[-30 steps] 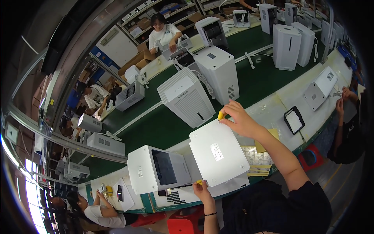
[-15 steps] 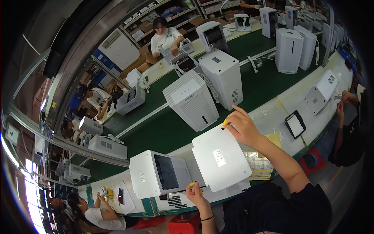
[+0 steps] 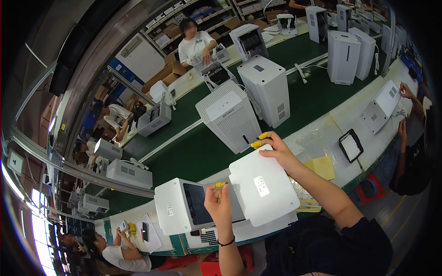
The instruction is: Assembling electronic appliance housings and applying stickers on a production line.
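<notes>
In front of me a white boxy appliance (image 3: 258,207) lies with its flat panel facing up and a small label in the middle. My right hand (image 3: 281,155) is at its far corner, thumb pressed on the panel, yellow-tipped fingers stretched apart beyond the edge. My left hand (image 3: 218,204) is raised over the gap beside a second white appliance (image 3: 171,207) with a dark window. Its yellow-covered fingers are pinched together; a tiny dark spot shows at the tips, too small to name. Small black pieces (image 3: 210,237) lie in rows on the bench below.
Two tall white appliances (image 3: 264,92) (image 3: 229,118) stand on the green conveyor (image 3: 172,156) ahead. To the right are a yellow sheet (image 3: 321,167) and a black-rimmed tray (image 3: 351,146). A co-worker's hands (image 3: 405,92) are at another white unit (image 3: 381,106). Other people work across the line and at left.
My left hand has risen from the near edge to above the gap between the appliances. My right thumb has come down on the far corner, and the right fingers have stretched past it.
</notes>
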